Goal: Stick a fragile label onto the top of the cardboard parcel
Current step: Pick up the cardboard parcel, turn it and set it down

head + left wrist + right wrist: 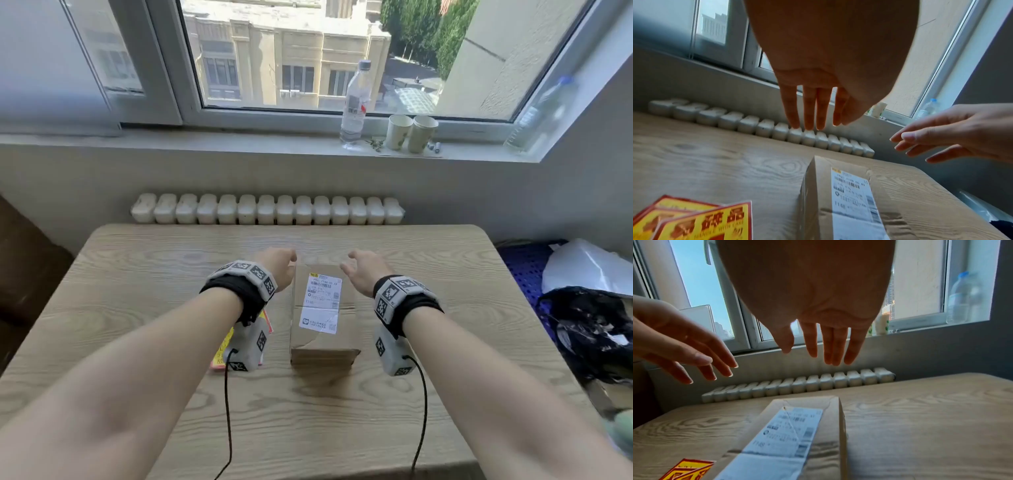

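A brown cardboard parcel (323,308) lies lengthwise at the middle of the wooden table (137,274), a white shipping label (322,303) stuck on its top. Red and yellow fragile labels (701,222) lie in a loose stack to its left, mostly hidden under my left wrist in the head view. My left hand (279,265) hovers above the parcel's far left corner, fingers straight and empty. Opposite it, my right hand (363,270) hangs over the far right corner, also open and holding nothing. Neither hand touches the parcel.
A white radiator (267,209) runs behind the table. On the windowsill stand a clear bottle (354,106), two paper cups (411,132) and another bottle (544,113) at the right. Bags and white sheets (589,308) pile up right of the table.
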{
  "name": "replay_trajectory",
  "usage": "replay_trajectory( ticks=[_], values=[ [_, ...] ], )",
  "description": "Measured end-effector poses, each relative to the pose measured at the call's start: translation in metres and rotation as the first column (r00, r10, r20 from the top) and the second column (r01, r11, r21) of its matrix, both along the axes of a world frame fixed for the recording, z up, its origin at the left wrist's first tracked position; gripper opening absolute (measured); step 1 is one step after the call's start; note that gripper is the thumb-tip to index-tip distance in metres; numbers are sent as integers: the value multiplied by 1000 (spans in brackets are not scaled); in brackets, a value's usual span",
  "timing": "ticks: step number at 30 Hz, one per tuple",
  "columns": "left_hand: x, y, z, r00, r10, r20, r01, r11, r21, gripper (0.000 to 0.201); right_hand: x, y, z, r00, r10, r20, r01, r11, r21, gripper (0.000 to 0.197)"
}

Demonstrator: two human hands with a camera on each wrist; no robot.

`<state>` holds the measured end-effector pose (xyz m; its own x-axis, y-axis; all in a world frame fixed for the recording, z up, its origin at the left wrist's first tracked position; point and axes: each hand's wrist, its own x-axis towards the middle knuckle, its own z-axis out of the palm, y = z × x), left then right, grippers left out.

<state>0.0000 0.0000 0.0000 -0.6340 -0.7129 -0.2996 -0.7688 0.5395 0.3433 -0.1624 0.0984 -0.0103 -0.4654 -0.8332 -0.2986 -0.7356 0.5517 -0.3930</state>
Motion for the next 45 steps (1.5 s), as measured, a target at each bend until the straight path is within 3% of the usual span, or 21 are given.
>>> replay_trajectory(
  ticks=[8,14,21,29,33,36,41,45],
  values=[
    [-3,6,-44,976,195,-101,-167,958,235,39,-5,15,-44,995,-37,91,27,993,113,50],
    [-2,11,-75,953,299,-43,-261,888,380,50,-12,21,-69,961,-150,232,118,982,145,48],
    [-11,19,-92,855,518,-19,-374,640,671,53,-18,20,-91,827,-262,498,208,965,162,59],
    [-16,12,-91,725,688,-20,-414,459,786,39,-25,15,-95,628,-341,700,316,933,171,57],
    [-17,10,-78,698,715,-41,-412,448,793,16,-31,14,-90,569,-339,749,358,922,146,59],
    [-18,10,-66,679,732,-64,-393,436,810,13,-33,12,-80,485,-358,798,439,889,131,54],
    [-17,7,-39,637,758,-142,-335,438,834,22,-36,10,-57,326,-339,882,509,850,138,35],
    [-15,8,-15,645,737,-200,-288,477,830,38,-37,9,-43,317,-303,899,537,838,93,46]
  ],
)
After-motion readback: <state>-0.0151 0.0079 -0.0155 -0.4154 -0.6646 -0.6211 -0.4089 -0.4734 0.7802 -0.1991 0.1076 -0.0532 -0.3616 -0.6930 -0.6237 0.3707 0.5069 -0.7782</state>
